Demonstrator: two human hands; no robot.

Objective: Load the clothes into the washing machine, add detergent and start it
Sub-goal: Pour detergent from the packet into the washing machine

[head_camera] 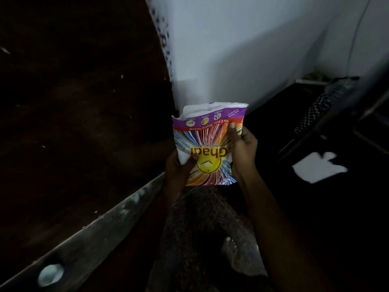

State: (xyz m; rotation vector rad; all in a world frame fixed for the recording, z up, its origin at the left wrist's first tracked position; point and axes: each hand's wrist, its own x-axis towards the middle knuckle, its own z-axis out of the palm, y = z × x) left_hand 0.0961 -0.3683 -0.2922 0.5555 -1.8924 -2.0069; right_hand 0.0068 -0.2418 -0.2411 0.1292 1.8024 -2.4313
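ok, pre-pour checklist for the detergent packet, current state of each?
1. Both hands on packet: ok. Left hand and right hand grip the detergent packet.
2. Packet mouth open: ok, top edge torn open, facing away from the person.
3. Powder left inside: cannot tell.
4. Washing machine or drum in view: not ok, none visible.
5. Clothes loaded: cannot tell.
6. Lighting: not ok, scene very dark.
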